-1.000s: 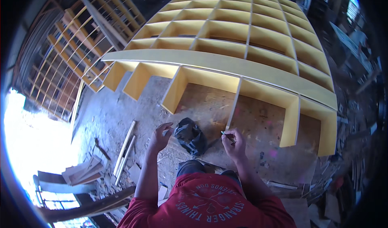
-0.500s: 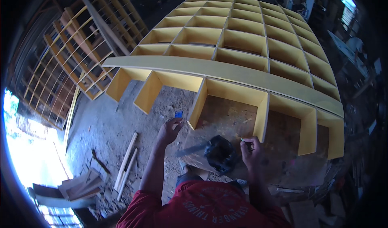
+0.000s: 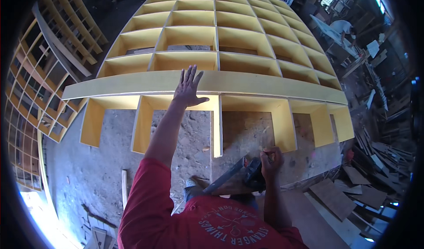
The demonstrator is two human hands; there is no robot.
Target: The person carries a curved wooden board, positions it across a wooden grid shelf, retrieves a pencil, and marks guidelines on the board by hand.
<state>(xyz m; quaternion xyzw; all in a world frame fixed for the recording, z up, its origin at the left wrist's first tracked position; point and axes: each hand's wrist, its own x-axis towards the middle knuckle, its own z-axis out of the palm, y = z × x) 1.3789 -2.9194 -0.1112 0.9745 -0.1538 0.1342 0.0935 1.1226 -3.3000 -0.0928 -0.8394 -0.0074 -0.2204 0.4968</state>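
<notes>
A dusty workshop floor (image 3: 190, 134) of bare concrete fills the lower middle of the frame, with lattice shelf frames (image 3: 39, 85) leaning at the far left. Across the centre lies a big yellow shelf grid (image 3: 247, 41); most of its cells look closed, while the nearest row along the long front board (image 3: 247, 83) remains open-ended, so the assembly seems largely done with that edge left. The left hand (image 3: 187, 88) rests flat and spread on that board, gripping nothing. Lower centre, the right hand (image 3: 270, 160) is closed around a dark power tool (image 3: 249, 176). Scrap boards (image 3: 353, 191) litter the lower right.
</notes>
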